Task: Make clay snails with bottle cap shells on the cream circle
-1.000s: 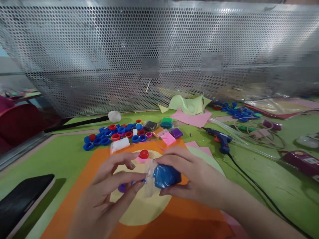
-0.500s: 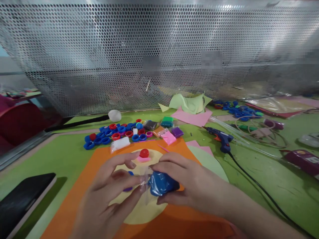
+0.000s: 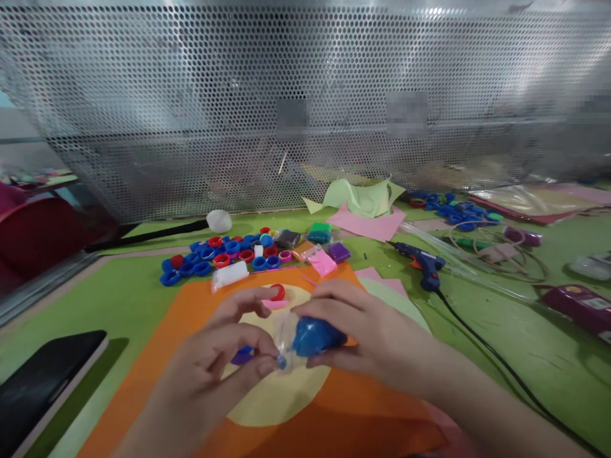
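Note:
My right hand (image 3: 356, 324) grips a clear plastic packet of blue modelling clay (image 3: 317, 336), its open end turned to the left. A small bit of blue clay (image 3: 280, 362) is pinched between the thumb and forefinger of my left hand (image 3: 224, 362), right beside the packet's mouth. Both hands are above a cream paper circle (image 3: 267, 407) on an orange sheet (image 3: 157, 356). On the circle are a red bottle cap (image 3: 277, 292), a pink piece (image 3: 275, 305) under it, and a blue-purple piece (image 3: 242, 355) partly hidden by my left fingers.
Several blue and red bottle caps (image 3: 205, 254) and clay packets (image 3: 322, 259) lie behind the orange sheet. A glue gun (image 3: 427, 264) with its cord is at right, a phone (image 3: 48, 381) at left. Crumpled paper (image 3: 358, 197) rests by the perforated metal panel (image 3: 238, 127).
My left hand has drawn slightly down, and a small bit of blue clay now shows at its fingertips. The right hand with the packet has shifted a little up and right.

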A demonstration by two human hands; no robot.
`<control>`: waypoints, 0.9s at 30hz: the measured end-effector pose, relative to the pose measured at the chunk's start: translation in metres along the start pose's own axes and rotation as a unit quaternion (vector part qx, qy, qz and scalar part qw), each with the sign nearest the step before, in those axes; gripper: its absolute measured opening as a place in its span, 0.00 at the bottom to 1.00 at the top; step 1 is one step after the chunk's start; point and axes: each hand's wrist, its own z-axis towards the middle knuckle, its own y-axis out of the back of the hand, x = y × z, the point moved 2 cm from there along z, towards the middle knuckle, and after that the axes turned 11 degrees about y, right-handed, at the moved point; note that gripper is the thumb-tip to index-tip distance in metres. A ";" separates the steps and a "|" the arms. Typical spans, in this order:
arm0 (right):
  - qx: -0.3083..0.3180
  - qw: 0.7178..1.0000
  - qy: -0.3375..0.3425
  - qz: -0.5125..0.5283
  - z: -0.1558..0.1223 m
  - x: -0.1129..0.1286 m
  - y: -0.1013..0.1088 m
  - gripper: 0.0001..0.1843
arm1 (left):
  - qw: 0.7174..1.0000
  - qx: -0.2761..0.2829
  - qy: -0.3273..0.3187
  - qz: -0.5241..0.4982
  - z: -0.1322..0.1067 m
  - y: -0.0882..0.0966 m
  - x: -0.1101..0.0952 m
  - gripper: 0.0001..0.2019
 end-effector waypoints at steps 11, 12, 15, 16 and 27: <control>0.013 1.000 -0.001 0.019 0.000 0.000 -0.005 0.22 | 0.987 -0.117 -0.057 0.094 -0.005 -0.001 -0.004 0.05; 0.018 1.000 -0.003 0.019 0.000 0.001 -0.006 0.21 | 0.986 -0.112 -0.071 0.102 -0.005 -0.002 -0.005 0.06; 0.028 0.999 -0.006 0.019 0.000 0.002 -0.007 0.21 | 0.984 -0.109 -0.102 0.093 -0.005 -0.001 -0.007 0.08; 0.027 0.999 -0.007 0.019 0.000 0.003 -0.007 0.21 | 0.984 -0.105 -0.108 0.097 -0.005 -0.001 -0.007 0.08; 0.024 0.999 0.006 -0.022 0.001 0.004 -0.008 0.20 | 0.976 -0.062 -0.095 0.186 -0.010 -0.005 -0.002 0.06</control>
